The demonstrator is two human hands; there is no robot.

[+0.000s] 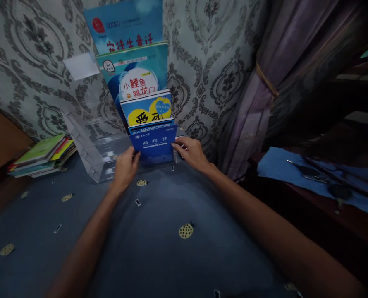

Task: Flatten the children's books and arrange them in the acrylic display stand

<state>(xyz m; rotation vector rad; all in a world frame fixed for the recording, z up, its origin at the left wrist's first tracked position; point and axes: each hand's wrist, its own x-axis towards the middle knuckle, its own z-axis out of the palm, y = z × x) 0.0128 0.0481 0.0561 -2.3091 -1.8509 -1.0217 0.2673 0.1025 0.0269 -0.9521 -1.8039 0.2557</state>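
A dark blue booklet (154,145) marked 2022 stands in the front tier of a clear plastic book rack (92,159). My left hand (125,169) grips its left edge between thumb and fingers. At the opposite edge, my right hand (192,152) pinches the same booklet. Behind it, the right part of the rack holds rising rows of books: a blue and yellow book (146,109), a teal picture book (137,70) and a light blue book (125,25) at the top. The rack's left part shows bare clear tiers.
A stack of thin books (43,155) lies left of the rack. Patterned wallpaper (209,66) rises behind, with a tied purple curtain (249,116) to the right. Blue cloth (277,167) with dark items lies on a surface at far right. Pineapple-print cloth (159,248) covers the table.
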